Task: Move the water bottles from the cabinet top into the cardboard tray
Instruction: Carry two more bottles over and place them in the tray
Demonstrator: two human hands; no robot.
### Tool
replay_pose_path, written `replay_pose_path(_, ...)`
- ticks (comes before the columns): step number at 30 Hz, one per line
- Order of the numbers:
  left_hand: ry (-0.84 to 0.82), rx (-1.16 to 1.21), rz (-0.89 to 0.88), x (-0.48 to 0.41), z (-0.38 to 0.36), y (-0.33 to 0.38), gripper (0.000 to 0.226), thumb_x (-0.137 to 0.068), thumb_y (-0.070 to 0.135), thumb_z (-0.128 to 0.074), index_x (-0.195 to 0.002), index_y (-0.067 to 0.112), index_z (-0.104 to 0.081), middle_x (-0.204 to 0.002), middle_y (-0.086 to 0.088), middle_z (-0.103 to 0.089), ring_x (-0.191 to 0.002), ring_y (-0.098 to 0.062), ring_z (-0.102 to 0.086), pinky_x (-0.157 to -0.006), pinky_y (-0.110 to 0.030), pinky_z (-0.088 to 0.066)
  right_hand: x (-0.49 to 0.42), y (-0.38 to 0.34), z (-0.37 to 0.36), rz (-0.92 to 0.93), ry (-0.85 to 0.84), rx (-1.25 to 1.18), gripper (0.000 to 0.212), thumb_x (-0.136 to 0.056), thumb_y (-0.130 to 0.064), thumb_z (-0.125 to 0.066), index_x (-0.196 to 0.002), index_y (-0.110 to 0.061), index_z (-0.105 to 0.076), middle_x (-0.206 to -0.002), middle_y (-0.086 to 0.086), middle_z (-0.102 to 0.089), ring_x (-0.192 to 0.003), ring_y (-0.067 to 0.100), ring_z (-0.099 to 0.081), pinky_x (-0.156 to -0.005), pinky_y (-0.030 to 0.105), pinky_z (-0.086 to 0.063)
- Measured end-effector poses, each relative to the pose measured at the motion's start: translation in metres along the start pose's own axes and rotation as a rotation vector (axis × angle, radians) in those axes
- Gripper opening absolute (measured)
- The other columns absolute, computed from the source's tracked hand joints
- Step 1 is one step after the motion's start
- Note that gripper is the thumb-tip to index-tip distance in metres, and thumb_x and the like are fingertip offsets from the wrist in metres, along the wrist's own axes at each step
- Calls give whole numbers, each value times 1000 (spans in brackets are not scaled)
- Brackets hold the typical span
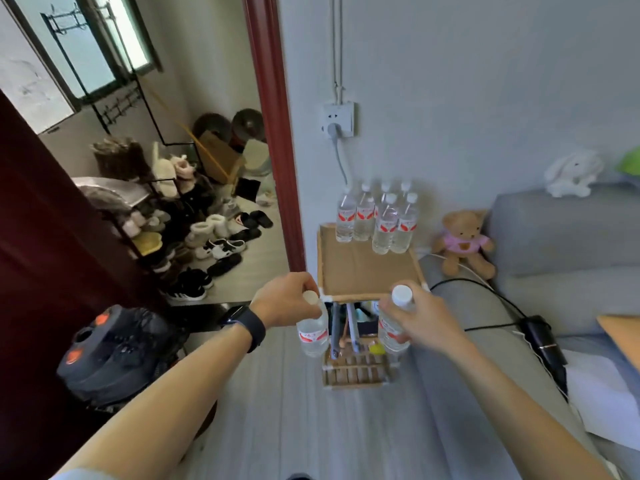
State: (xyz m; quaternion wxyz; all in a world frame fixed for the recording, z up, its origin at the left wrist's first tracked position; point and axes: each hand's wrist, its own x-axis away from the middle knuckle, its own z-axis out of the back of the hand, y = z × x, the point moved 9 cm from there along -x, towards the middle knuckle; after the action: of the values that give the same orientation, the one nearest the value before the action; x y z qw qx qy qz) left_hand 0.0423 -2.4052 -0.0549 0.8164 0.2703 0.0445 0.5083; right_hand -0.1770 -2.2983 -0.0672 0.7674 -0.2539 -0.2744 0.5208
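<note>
At the cardboard tray's (pixel 367 268) near rim, the left hand (pixel 287 299) grips one upright water bottle (pixel 313 332) by the neck, the right hand (pixel 420 320) wraps a second bottle (pixel 393 327), both equally close, with bare tray floor straight ahead before the standing bottles (pixel 377 220).

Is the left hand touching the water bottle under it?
Touching. The head view shows the left hand gripping the water bottle around its neck.

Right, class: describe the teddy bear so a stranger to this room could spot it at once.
Find the grey sofa on the right. At its left end, near the cardboard tray, sits the teddy bear. Unlike the white rabbit plush on the sofa back, it is brown and wears a pink top.
</note>
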Motion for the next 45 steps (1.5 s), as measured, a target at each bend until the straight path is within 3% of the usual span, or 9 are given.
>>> replay_pose_path(3, 29, 51, 16, -64, 14, 1, 28, -73, 36, -74, -99, 30, -63, -88, 15, -59, -82, -7, -58, -66, -26, -49, -64, 2, 8, 3, 1, -87, 40, -77, -71, -59, -98, -38, -54, -98, -6, -69, -75, 22, -72, -74, 45, -58)
replay_pose_path(10, -20, 90, -39, -206, 14, 0, 30, -72, 31, -78, -98, 27, -64, -84, 15, -55, -82, -10, -55, -65, -23, -41, -192, -1, -7, -37, -104, -97, 32, -89, -55, -60, -108, -30, -53, -97, -7, -70, -56, 15, -73, -71, 51, -59)
replay_pose_path(17, -121, 74, -113, -315, 6, 6, 35, -71, 33, -77, -103, 28, -63, -98, 13, -56, -92, -11, -56, -74, -26, -44, -284, -7, -16, -70, -150, -62, 24, -92, -48, -61, -104, -28, -54, -90, -4, -71, -58, 12, -72, -66, 36, -53)
replay_pose_path(22, -147, 112, -96, -350, -9, 2, 30, -72, 28, -74, -99, 31, -61, -85, 17, -50, -81, -9, -51, -66, -24, -39, -325, 2, -25, -48, -241, -90, 27, -90, -45, -65, -114, -35, -59, -100, -9, -69, -66, 10, -72, -61, 28, -58)
replay_pose_path(26, -45, 258, -1, -361, -18, -11, 33, -71, 32, -69, -103, 34, -61, -96, 10, -58, -82, -9, -55, -69, -27, -46, -343, 11, -21, 13, -222, -15, 27, -88, -46, -66, -114, -36, -64, -103, -16, -68, -83, 5, -65, -81, 33, -53)
replay_pose_path(30, -29, 232, 6, -359, -30, -18, 50, -76, 43, -71, -121, 44, -50, -110, 9, -43, -93, -10, -52, -81, -26, -48, -347, 17, -14, 76, -128, 138, 45, -86, -55, -65, -125, -34, -58, -125, -5, -56, -110, 16, -56, -87, 28, -44)
replay_pose_path(35, 78, 207, 54, -356, -31, -22, 49, -78, 61, -67, -122, 47, -51, -107, 18, -46, -93, -7, -54, -78, -27, -48, -350, 17, -9, 126, -70, 234, 45, -86, -59, -62, -114, -24, -62, -109, 0, -58, -96, 22, -59, -76, 32, -47)
replay_pose_path(41, 116, 243, 71, -367, -22, -18, 39, -79, 55, -69, -115, 47, -56, -107, 18, -58, -95, -11, -60, -83, -35, -52, -378, -4, 0, 227, -88, 280, 42, -93, -43, -63, -125, -17, -59, -127, 0, -55, -109, 24, -57, -82, 32, -43)
replay_pose_path(45, 93, 292, 59, -380, -17, -13, 37, -80, 46, -72, -115, 42, -59, -111, 11, -59, -98, -12, -59, -89, -39, -51, -400, -15, 5, 262, -91, 365, 36, -94, -40, -60, -125, -22, -61, -118, 3, -60, -101, 26, -60, -73, 31, -38)
